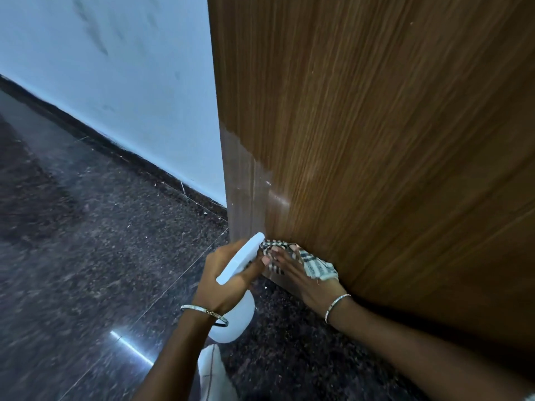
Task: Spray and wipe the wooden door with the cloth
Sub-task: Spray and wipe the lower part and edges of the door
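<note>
Bottom edge now: left hand grips the spray bottle; right hand, fingers flat, presses cloth to door. Best wipe along the grain.

No readable writing anywhere in view.

The white spray bottle has a plain body and nozzle with no label, brand or number that can be made out. The checked cloth shows only its woven pattern, and the wooden door shows only grain. A bracelet on the left wrist has small engraved marks, too tiny to read as letters.
</note>
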The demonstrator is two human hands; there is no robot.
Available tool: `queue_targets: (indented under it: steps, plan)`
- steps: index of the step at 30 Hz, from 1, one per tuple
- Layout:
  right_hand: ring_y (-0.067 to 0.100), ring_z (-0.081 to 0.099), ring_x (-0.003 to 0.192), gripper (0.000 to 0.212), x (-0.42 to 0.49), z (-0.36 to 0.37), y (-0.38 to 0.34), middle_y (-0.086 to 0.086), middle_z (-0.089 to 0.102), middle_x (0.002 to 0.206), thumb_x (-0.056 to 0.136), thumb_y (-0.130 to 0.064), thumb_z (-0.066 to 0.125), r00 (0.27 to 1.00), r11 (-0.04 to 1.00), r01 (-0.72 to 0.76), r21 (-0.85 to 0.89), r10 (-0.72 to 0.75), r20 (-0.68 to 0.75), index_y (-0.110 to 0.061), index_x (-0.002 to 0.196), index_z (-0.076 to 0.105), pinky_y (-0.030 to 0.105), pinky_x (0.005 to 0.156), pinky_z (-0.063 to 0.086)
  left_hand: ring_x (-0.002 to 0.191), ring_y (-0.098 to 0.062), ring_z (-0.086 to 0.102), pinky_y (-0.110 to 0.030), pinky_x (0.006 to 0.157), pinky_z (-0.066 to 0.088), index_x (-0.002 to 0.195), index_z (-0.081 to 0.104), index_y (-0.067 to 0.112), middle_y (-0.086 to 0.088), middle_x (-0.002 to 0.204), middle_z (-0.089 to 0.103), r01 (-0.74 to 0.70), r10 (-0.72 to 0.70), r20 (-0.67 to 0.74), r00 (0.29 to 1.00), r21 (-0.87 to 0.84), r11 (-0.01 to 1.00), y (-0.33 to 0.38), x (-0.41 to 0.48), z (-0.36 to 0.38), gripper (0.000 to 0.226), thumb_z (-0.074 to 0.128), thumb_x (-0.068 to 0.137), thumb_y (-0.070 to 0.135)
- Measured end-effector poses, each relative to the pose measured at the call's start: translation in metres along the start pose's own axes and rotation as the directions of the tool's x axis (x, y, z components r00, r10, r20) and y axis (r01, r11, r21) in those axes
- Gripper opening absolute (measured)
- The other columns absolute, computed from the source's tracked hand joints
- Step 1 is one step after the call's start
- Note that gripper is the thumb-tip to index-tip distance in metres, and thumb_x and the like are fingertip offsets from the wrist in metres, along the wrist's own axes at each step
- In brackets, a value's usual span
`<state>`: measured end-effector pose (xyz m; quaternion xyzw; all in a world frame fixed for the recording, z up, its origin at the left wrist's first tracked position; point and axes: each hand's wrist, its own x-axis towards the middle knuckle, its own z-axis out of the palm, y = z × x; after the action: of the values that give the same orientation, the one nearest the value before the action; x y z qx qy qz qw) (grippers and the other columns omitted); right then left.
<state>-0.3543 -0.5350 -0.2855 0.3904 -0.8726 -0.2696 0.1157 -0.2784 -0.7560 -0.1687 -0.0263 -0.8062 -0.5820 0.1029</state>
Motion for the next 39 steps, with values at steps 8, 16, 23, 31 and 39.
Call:
queue_targets:
  steps: [8,16,23,31,39]
  plan:
    - [0.022,-0.005,0.160,0.080,0.017,-0.135,0.074,0.004,0.002,0.174,0.093,-0.003,0.043,0.835,0.962,-0.259,0.089,0.269,-0.481,-0.020,0.167,0.018,0.053,0.126,-0.014,0.064,-0.028,0.062,-0.050,0.061,0.054,0.081,0.067,0.009,-0.002,0.068,0.063,-0.001,0.000,0.021,1.000,0.021,1.000,-0.005,0.001,-0.010,0.024,0.071,0.086,0.033]
    - [0.029,-0.017,0.159,0.089,0.020,-0.091,0.061,0.008,-0.013,0.173,0.098,-0.026,0.054,0.845,0.919,-0.375,-0.122,0.284,-0.454,-0.021,0.167,-0.001,0.052,0.125,-0.003,0.062,-0.026,0.060,-0.053,0.060,0.054,0.078,0.066,0.013,0.000,0.065,0.062,0.027,-0.028,0.053,0.998,0.035,0.999,-0.014,-0.003,-0.011,0.026,0.070,0.085,0.038]
    - [0.048,-0.011,0.156,0.076,-0.038,-0.003,0.009,0.035,-0.023,0.163,0.092,-0.012,0.026,0.991,0.871,0.136,-0.472,-0.128,0.051,-0.015,0.167,0.014,0.074,0.115,-0.021,0.065,-0.024,0.063,-0.051,0.060,0.054,0.082,0.068,0.015,0.001,0.069,0.065,0.002,-0.004,0.072,0.997,0.019,1.000,-0.012,-0.005,-0.014,0.020,0.070,0.086,0.035]
    - [0.021,-0.012,0.160,0.075,-0.029,-0.123,0.082,-0.001,0.006,0.174,0.103,-0.018,0.057,0.803,0.921,-0.386,-0.047,0.310,-0.509,-0.027,0.167,0.018,0.054,0.124,-0.008,0.059,-0.018,0.058,-0.039,0.061,0.046,0.069,0.059,0.023,0.003,0.062,0.060,-0.025,0.016,0.111,0.994,0.076,0.997,-0.017,-0.007,-0.005,0.027,0.069,0.086,0.041]
    - [0.044,0.031,0.151,0.063,-0.061,0.019,0.007,0.013,-0.006,0.174,0.106,-0.014,0.013,0.999,0.989,0.043,-0.143,-0.040,0.024,-0.012,0.166,-0.006,0.056,0.101,0.049,0.064,-0.027,0.063,-0.044,0.062,0.054,0.078,0.064,0.022,-0.003,0.068,0.064,0.036,-0.038,0.128,0.991,0.015,0.999,-0.026,-0.005,0.006,0.024,0.070,0.083,0.045]
